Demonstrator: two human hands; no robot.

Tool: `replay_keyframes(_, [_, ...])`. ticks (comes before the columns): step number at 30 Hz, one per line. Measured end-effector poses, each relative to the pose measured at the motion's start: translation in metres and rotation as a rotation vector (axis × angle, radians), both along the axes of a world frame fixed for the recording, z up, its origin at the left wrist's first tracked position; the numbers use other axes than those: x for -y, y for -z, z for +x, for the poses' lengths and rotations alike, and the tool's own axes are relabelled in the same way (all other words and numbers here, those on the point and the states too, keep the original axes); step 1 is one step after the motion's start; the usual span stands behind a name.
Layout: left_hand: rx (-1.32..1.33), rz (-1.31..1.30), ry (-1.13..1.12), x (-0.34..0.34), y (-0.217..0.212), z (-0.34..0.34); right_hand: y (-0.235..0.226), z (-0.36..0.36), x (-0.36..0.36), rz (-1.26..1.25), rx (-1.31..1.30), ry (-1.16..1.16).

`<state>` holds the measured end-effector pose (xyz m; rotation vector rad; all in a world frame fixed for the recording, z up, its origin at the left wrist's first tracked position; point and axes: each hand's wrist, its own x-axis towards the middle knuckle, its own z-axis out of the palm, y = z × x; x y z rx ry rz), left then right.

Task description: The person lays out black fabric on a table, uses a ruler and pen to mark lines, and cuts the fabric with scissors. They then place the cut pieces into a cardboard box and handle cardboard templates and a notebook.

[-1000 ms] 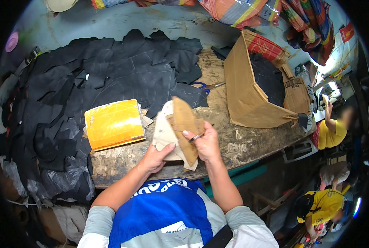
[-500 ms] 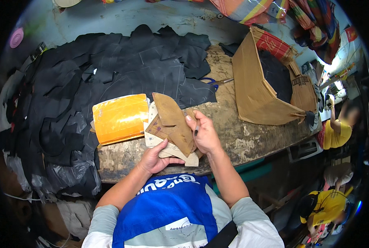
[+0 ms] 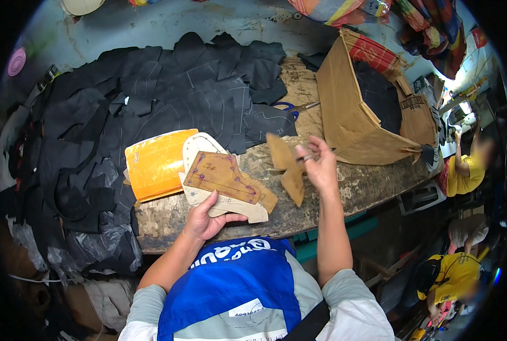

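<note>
Right hand has moved rightward, clear of the template stack; its fingers clamp one pen and a motion-blurred brown template. Left hand: fingers clamped on the stack above the tabletop, thumb uppermost; lower-layer count hidden. Stack obscures one orange folder's right edge. Beyond: one pair of scissors, one cardboard box, overlapping black fabric pieces, uncountable.

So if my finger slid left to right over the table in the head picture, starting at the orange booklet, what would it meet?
Orange booklet, purple-marked brown template, blurred brown template, open cardboard box.
</note>
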<state>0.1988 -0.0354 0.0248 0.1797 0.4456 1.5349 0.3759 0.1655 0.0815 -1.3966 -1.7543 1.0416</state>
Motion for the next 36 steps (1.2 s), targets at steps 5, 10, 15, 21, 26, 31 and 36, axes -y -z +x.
replay_keyframes(5, [-0.128, -0.011, 0.033, 0.000, -0.003, 0.008, 0.008, -0.039, 0.058, 0.213, -0.255, -0.456])
replay_keyframes(10, [-0.118, -0.006, 0.032, 0.002, -0.004, 0.009, 0.004, -0.054, 0.053, -0.148, -0.473, -0.305])
replay_keyframes(15, [-0.138, -0.015, 0.003, -0.001, -0.003, 0.007, 0.004, -0.034, 0.038, -0.317, -0.563, -0.292])
replay_keyframes(21, [-0.023, 0.003, 0.007, -0.006, 0.000, 0.009, 0.022, -0.031, 0.044, -0.299, -0.529, -0.378])
replay_keyframes(26, [0.001, -0.007, -0.017, -0.002, 0.004, 0.000, 0.020, 0.003, 0.006, -0.265, -0.560, -0.101])
replay_keyframes(31, [0.029, -0.018, -0.005, -0.006, 0.008, 0.002, 0.030, 0.003, 0.027, -0.014, -0.191, -0.249])
replay_keyframes(36, [-0.018, -0.065, -0.064, -0.006, 0.010, 0.002, 0.053, -0.026, 0.067, -0.208, -0.288, -0.519])
